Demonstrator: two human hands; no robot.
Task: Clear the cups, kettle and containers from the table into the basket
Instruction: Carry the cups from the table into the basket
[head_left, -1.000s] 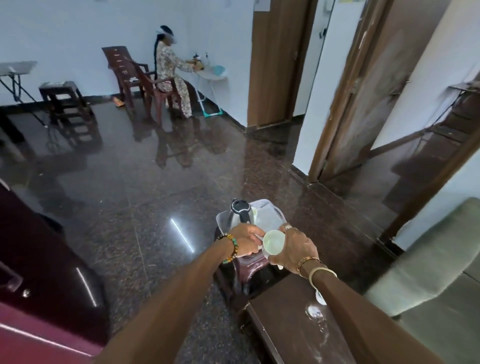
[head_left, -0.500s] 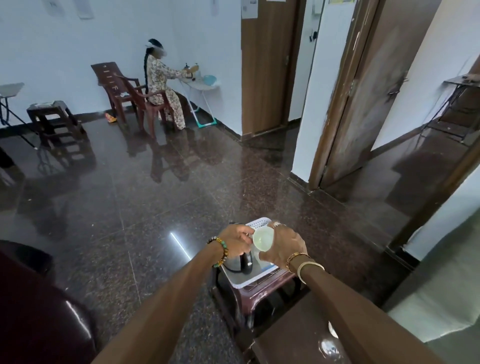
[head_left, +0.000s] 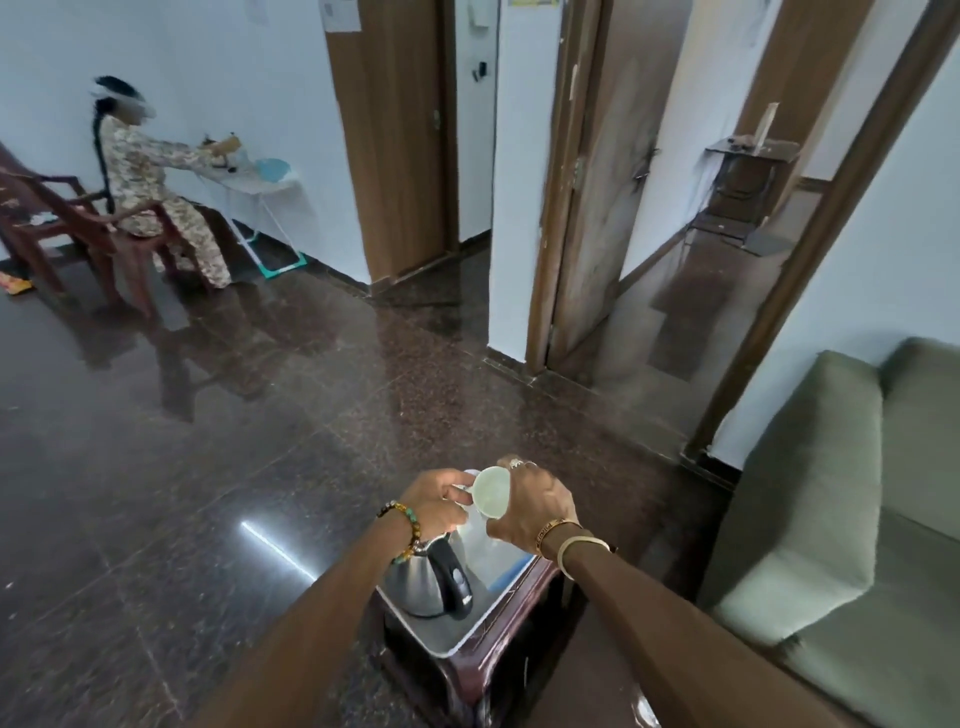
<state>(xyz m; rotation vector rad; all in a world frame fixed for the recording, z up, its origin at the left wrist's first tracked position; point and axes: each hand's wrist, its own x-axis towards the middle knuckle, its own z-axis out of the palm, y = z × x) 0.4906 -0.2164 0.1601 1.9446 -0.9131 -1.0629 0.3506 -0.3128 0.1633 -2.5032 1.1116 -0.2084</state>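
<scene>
The cup (head_left: 491, 496) is tipped on its side, its inside bare, above the basket (head_left: 467, 644). The right hand (head_left: 535, 512) curls round it and the left hand (head_left: 439, 493) pinches its handle side. A kettle (head_left: 426, 582) stands upright in the basket's left part. The basket sits on a maroon stool (head_left: 498, 670) on dark polished floor (head_left: 260, 415), with a green sofa (head_left: 831, 519) beside it.

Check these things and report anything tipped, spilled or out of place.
Only the cup stands out: gripped by the left hand and the right hand above the basket, it is tipped sideways, mouth toward the camera. It looks empty and no spill shows. The kettle stands upright in the basket.
</scene>
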